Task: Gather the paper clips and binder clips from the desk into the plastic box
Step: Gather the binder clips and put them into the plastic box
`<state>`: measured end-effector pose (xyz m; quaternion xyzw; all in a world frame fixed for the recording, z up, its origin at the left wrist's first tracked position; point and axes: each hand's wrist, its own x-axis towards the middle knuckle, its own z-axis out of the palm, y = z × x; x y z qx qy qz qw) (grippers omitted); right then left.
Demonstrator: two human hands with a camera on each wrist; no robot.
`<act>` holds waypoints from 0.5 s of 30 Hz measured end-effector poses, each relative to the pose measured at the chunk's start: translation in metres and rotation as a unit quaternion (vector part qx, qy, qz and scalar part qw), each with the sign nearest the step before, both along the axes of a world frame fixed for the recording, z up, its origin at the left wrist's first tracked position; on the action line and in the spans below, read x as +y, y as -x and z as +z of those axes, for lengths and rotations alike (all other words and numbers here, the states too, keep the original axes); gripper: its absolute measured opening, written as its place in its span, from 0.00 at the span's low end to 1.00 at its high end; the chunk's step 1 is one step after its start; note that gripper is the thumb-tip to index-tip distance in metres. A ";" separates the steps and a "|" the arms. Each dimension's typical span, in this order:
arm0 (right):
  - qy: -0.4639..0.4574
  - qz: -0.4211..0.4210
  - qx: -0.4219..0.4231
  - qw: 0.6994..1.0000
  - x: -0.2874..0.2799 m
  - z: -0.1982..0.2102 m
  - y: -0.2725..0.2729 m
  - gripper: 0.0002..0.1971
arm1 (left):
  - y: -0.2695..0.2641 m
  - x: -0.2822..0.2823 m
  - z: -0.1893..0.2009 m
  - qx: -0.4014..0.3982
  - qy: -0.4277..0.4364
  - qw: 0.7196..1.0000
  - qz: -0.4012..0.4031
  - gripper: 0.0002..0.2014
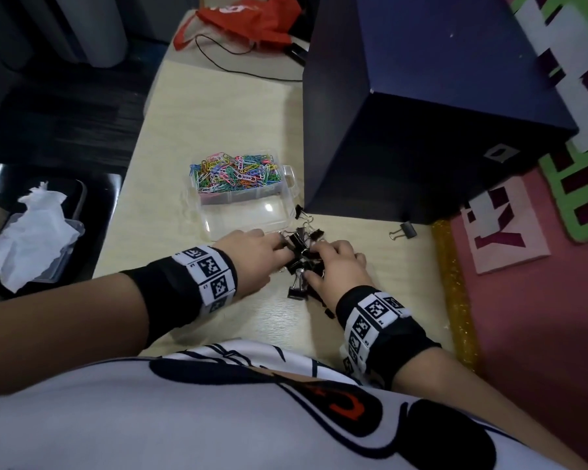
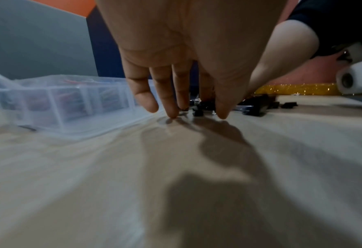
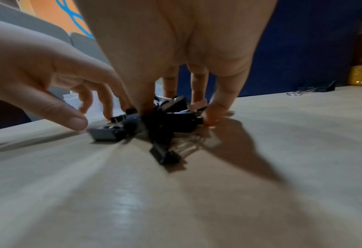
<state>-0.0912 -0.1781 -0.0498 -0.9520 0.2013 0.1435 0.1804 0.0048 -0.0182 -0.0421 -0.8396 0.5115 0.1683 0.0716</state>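
We bracket a pile of black binder clips (image 1: 301,257) between our left hand (image 1: 252,262) and right hand (image 1: 336,266), fingers loosely curved against it, nothing lifted. The plastic box (image 1: 252,215) sits just beyond, nearer the left hand, toward the desk's (image 1: 184,130) far edge; coloured paper clips (image 1: 236,171) fill its far compartment. One stray binder clip (image 1: 404,230) lies near the right edge.
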 end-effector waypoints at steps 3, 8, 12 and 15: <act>-0.045 0.004 -0.025 0.999 0.005 0.001 -0.002 0.19 | -0.004 0.005 0.000 -0.009 -0.017 1.000 -0.007 0.17; -0.072 -0.013 -0.038 0.997 0.008 0.004 -0.012 0.13 | -0.010 0.012 0.001 0.003 -0.043 0.999 0.018 0.14; -0.088 -0.078 -0.070 0.991 -0.002 0.010 -0.019 0.10 | -0.011 0.015 -0.001 0.040 -0.054 0.996 0.060 0.12; -0.111 -0.122 -0.098 0.981 -0.007 0.016 -0.026 0.12 | -0.012 0.018 -0.002 0.076 -0.052 0.991 0.093 0.14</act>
